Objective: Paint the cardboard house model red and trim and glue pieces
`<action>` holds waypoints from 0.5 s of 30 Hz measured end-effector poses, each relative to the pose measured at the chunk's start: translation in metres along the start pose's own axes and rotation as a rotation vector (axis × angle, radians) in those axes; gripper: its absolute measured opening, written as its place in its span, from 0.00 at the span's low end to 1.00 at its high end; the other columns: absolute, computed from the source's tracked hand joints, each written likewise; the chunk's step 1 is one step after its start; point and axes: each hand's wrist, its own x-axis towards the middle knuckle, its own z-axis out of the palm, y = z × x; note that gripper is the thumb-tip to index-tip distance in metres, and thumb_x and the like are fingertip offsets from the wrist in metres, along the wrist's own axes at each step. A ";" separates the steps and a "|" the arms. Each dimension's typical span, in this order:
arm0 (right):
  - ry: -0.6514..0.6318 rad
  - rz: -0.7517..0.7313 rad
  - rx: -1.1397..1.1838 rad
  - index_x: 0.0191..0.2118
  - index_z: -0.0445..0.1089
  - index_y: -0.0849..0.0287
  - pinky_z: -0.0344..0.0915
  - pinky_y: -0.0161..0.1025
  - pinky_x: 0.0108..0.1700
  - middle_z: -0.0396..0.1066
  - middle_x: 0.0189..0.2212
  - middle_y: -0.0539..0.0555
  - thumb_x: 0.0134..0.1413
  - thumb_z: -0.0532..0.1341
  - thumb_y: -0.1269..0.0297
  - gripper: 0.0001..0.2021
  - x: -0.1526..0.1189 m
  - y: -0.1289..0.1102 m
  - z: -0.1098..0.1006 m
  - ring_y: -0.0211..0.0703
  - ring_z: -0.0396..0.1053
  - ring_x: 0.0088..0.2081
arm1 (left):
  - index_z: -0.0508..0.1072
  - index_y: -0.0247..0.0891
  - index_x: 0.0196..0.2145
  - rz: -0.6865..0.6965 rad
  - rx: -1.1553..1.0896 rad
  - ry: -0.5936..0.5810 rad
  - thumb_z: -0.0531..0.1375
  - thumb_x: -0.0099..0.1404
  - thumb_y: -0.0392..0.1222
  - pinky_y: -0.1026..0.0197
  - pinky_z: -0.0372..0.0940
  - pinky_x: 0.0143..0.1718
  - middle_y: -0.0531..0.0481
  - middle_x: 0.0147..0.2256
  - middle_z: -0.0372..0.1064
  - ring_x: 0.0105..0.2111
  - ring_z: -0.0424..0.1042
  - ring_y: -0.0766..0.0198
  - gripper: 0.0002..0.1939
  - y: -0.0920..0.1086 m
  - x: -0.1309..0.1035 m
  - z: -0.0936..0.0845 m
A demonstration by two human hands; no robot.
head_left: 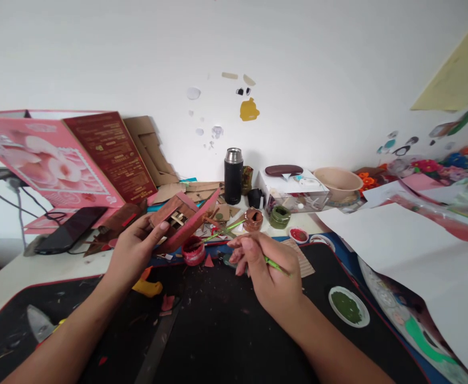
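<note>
My left hand [137, 240] is closed around a red-brown painted model shaped like a boat [196, 221], its pointed end tilted up to the right. Small pale sticks show in an opening on its side. My right hand [274, 272] pinches a paintbrush [274, 264] with a green handle; its tip is hidden by the fingers. Just below the model stands an open jar of red paint [193, 253], with another green brush [225, 230] slanting over it. Behind my right hand are a jar of brown paint [253, 219] and a jar of green paint [279, 216].
A black thermos [233, 178] stands near the wall. A pink box [45, 160] and a phone [71, 229] are at left. Scissors [39, 322] and scraps lie on the black mat [225, 336]. A lid with green paint [348, 306] and white paper [410, 245] are at right.
</note>
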 end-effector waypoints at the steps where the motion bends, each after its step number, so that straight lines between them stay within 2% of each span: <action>1: 0.016 0.009 0.013 0.42 0.81 0.56 0.69 0.36 0.25 0.79 0.27 0.51 0.81 0.57 0.58 0.17 0.001 0.000 -0.001 0.39 0.77 0.23 | 0.79 0.41 0.36 0.004 0.004 0.000 0.72 0.52 0.75 0.56 0.74 0.35 0.46 0.34 0.81 0.37 0.79 0.49 0.33 0.001 0.000 0.000; 5: 0.058 0.031 0.050 0.41 0.80 0.57 0.65 0.34 0.21 0.79 0.27 0.51 0.82 0.57 0.58 0.18 0.005 0.001 -0.004 0.37 0.76 0.22 | 0.79 0.41 0.34 0.003 0.015 0.008 0.72 0.51 0.75 0.56 0.74 0.34 0.46 0.33 0.80 0.36 0.78 0.49 0.34 0.004 -0.001 0.001; 11: 0.090 0.023 0.035 0.41 0.80 0.57 0.65 0.34 0.20 0.79 0.26 0.52 0.82 0.56 0.55 0.19 0.007 0.000 -0.005 0.37 0.75 0.21 | 0.80 0.41 0.39 0.001 0.015 -0.005 0.71 0.53 0.74 0.57 0.74 0.34 0.46 0.36 0.81 0.37 0.78 0.50 0.33 -0.002 0.001 -0.002; 15: 0.048 0.027 0.023 0.40 0.79 0.57 0.66 0.34 0.21 0.78 0.26 0.51 0.82 0.56 0.56 0.20 0.004 0.000 -0.002 0.38 0.76 0.22 | 0.80 0.41 0.39 -0.004 0.000 -0.018 0.72 0.54 0.72 0.57 0.73 0.34 0.47 0.36 0.82 0.37 0.78 0.51 0.32 -0.007 0.002 -0.003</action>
